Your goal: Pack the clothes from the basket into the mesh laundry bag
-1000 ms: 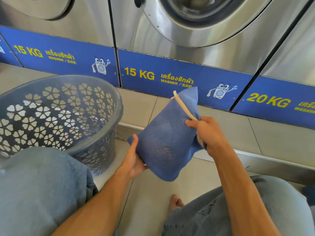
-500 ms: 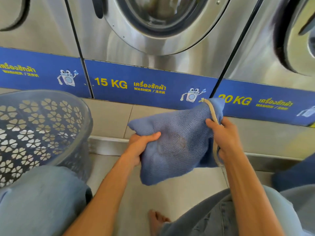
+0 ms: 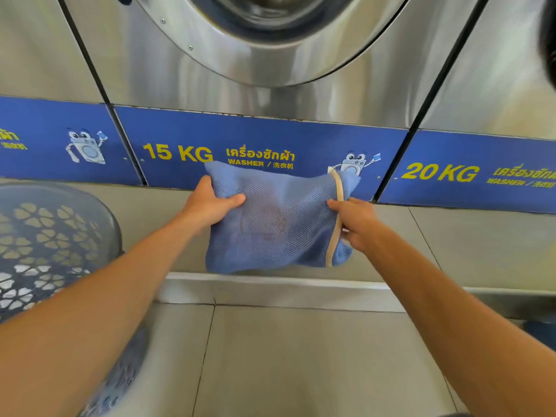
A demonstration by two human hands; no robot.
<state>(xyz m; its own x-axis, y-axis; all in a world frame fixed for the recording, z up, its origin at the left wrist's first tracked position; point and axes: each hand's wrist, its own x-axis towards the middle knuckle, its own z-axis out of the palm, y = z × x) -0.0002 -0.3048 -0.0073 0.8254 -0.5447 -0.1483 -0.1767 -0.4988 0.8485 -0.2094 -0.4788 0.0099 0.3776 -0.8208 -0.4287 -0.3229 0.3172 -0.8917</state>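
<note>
A blue mesh laundry bag (image 3: 279, 224) with a beige zipper strip down its right side hangs in the air in front of the 15 KG washer. Dark cloth shows faintly through the mesh. My left hand (image 3: 210, 204) grips the bag's upper left edge. My right hand (image 3: 356, 221) pinches the bag at the zipper on its right side. Both arms are stretched forward. The grey plastic basket (image 3: 45, 236) with flower-shaped holes stands on the floor at the left; I see no clothes in the part of it that shows.
Steel washing machines with round doors (image 3: 270, 40) fill the wall ahead, above blue 15 KG and 20 KG panels (image 3: 466, 173). A tiled step with a metal edge (image 3: 270, 284) runs below the bag. Grey floor tiles lie between my arms.
Both hands carried the bag up and forward toward the 15 KG washer and turned it level. The left hand shifted from under the bag to its upper left edge. The view tilted up.
</note>
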